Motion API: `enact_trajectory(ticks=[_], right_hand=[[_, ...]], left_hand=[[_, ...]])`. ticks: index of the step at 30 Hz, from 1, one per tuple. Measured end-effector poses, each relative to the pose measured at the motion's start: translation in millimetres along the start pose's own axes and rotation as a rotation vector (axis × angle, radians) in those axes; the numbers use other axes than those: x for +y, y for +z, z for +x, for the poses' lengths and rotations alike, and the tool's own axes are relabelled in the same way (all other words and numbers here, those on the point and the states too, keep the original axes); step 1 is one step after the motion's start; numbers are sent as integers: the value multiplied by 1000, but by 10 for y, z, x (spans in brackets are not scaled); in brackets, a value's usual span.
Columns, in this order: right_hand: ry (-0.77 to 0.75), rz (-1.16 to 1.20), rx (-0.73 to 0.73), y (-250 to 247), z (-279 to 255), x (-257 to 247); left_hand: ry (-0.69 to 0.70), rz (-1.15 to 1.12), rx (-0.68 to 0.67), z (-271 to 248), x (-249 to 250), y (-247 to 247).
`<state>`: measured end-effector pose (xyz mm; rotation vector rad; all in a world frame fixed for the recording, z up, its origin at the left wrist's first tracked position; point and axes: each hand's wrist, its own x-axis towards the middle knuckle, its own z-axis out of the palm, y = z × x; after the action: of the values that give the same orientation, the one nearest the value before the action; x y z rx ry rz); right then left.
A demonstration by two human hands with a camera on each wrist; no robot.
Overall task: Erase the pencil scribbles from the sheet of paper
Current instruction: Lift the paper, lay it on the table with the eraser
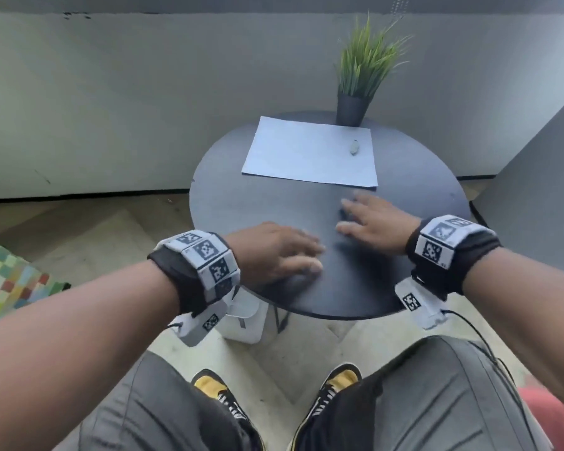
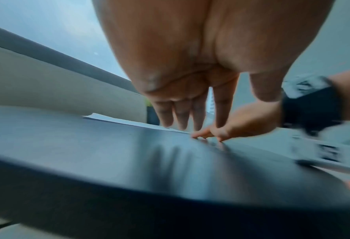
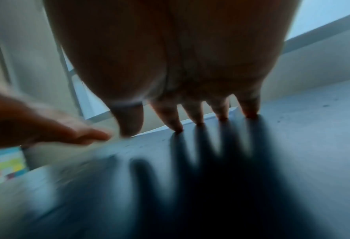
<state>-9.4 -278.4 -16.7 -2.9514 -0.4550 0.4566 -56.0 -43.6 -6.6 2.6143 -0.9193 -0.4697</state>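
A white sheet of paper (image 1: 306,151) lies on the far half of a round dark table (image 1: 235,203). A small grey eraser (image 1: 354,147) rests on the sheet near its right edge. No pencil marks can be made out from here. My left hand (image 1: 303,255) lies palm down on the table's near part, fingers straight (image 2: 182,116), holding nothing. My right hand (image 1: 352,213) is just short of the paper's near edge. Its spread fingertips (image 3: 198,119) touch the tabletop, and it is empty too. The paper's edge (image 2: 116,118) shows beyond the fingers.
A dark pot with a green grass-like plant (image 1: 352,109) stands at the table's far edge, touching the paper's top right corner. A grey wall (image 1: 144,92) is behind. My knees and shoes (image 1: 222,395) are below the table's near rim. A colourful checkered object (image 1: 10,281) is at the left.
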Motion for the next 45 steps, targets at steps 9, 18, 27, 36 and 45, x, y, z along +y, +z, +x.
enact_trajectory(ticks=[9, 18, 27, 36, 45], right_hand=[[-230, 133, -20, -280, 47, -214], [-433, 57, -347, -144, -265, -303], [56, -157, -172, 38, -31, 207], [-100, 388, 174, -174, -199, 232], [-225, 206, -136, -90, -246, 154]], left_hand=[[-156, 106, -121, 149, -212, 23], [-352, 105, 133, 534, -160, -340], [-29, -54, -109, 529, 193, -190], [-197, 170, -170, 675, 2, -90], [-257, 120, -15, 727, 59, -190]])
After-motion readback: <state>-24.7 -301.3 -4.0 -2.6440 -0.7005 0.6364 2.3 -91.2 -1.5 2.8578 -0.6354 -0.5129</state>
